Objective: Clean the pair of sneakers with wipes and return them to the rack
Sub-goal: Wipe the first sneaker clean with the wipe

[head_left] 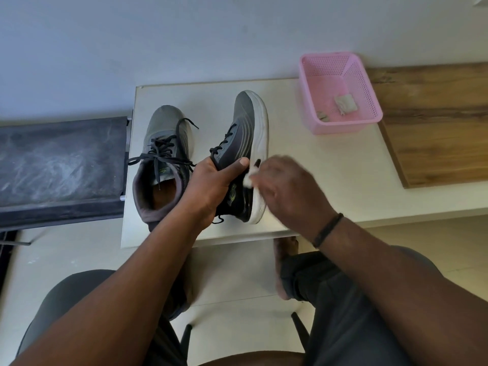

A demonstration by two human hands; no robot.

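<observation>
L hand (211, 186) grips grey mesh sneaker (239, 159) tilted on white bench (303, 165) | R hand (285, 186) pinches white wipe (248, 180) | I expect slippage if rubbing outpushes grip

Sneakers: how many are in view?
2. One sneaker stands upright on the white table; the other sneaker, tipped on its side, is gripped by the left hand.
</observation>
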